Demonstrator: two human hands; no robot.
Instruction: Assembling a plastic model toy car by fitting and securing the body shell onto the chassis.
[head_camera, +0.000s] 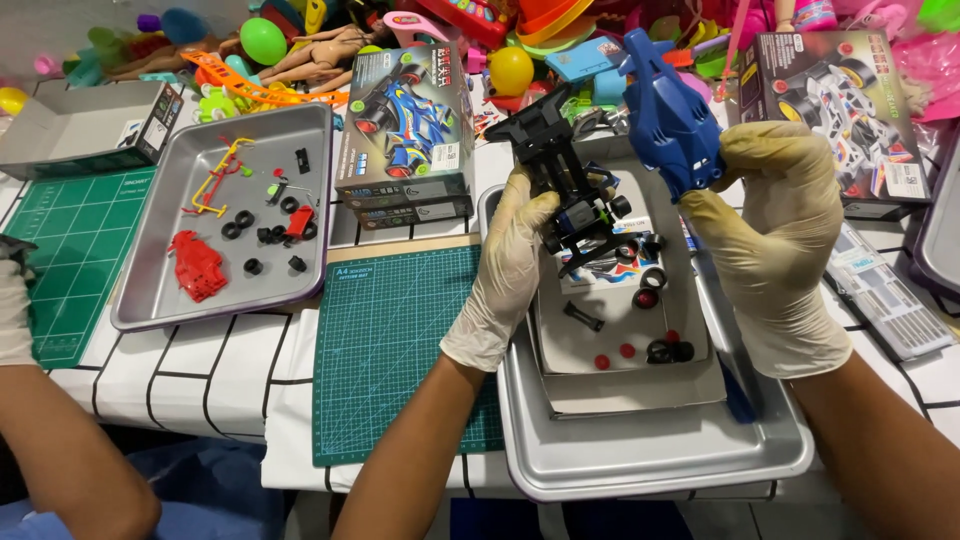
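Note:
My left hand (510, 265), in a pale glove, grips a black toy-car chassis (560, 165) tilted up above a grey metal tray (650, 450). In my right hand (775, 225), also gloved, is the blue car body shell (668, 115), raised just to the right of the chassis and apart from it. Below them, a shallow cardboard box lid (640, 385) lies in the tray with small black tyres (668, 350), red round parts (627, 351) and a black rod (583, 316).
A green cutting mat (390, 350) lies left of the tray. A second metal tray (150, 290) holds a red body shell (197, 265), black tyres and a yellow sprue. Boxed car kits (405, 130) and a pile of toys stand behind. Another person's gloved hand and arm (40, 400) is at the left.

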